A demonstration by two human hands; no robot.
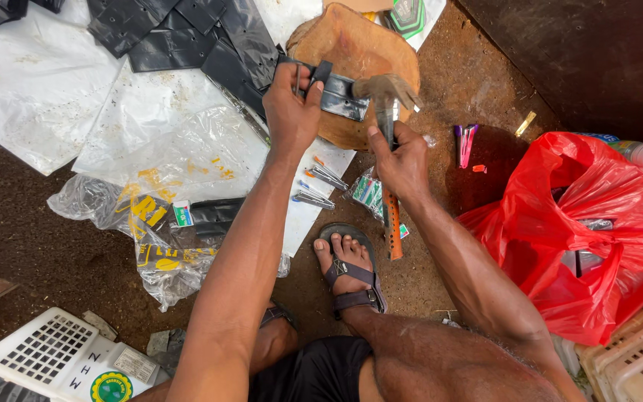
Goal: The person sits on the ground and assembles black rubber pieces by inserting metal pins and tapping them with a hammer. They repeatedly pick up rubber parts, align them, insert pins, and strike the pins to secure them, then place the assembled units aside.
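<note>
The right grip (403,160) is closed around the handle of a hammer (387,141), high up near the head, so the orange end of the handle hangs down past the wrist toward the sandalled foot (347,268). The hammer's long axis runs almost straight away from the person, and its metal head (385,89) sits at the far end, over the wooden block (351,45).

Just to the left of that head, the left grip (292,104) is pinched on a dark strip (336,95), thumb and fingers clamped on its near end. The strip lies flat across the block, its long axis running left to right, nearly square to the hammer handle. The hammer head is at the strip's right end, touching it or just above it; the view does not settle which. The left hand is the nearer of the two to the strip and the only one holding it.

Outward from there, more black sheets (180,33) and clear plastic (180,149) lie on the ground to the left, a few nails or pins (320,186) between the forearms, and a red bag (582,223) to the right.
</note>
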